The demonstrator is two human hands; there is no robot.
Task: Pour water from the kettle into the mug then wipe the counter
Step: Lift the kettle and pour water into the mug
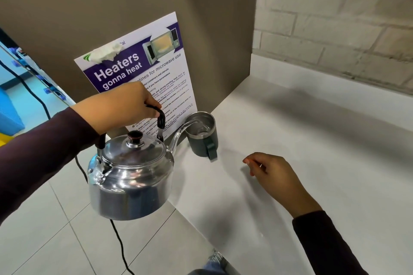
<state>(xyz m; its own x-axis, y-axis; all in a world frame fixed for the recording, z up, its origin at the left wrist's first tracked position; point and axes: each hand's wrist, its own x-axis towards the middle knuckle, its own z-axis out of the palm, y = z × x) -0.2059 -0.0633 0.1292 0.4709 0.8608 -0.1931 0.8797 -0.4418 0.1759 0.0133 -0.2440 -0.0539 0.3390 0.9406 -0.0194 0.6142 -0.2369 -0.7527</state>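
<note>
From the head view, I see my left hand (125, 105) wrapped tight around the black handle of the kettle (131, 174), which hangs tilted in the air off the table's edge, over the floor. Its spout (178, 135) reaches above the rim of the mug (202, 134), and water (191, 123) streams into it (some already pools inside). The mug stands upright on the table (312, 152), near the corner, just before a poster (143, 78) on the brown panel, its handle turned toward me. My right hand (270, 176) hovers low over the table, well apart from the mug, fingers loosely curled, holding nothing. A black cord (120, 243) trails on the floor.
</note>
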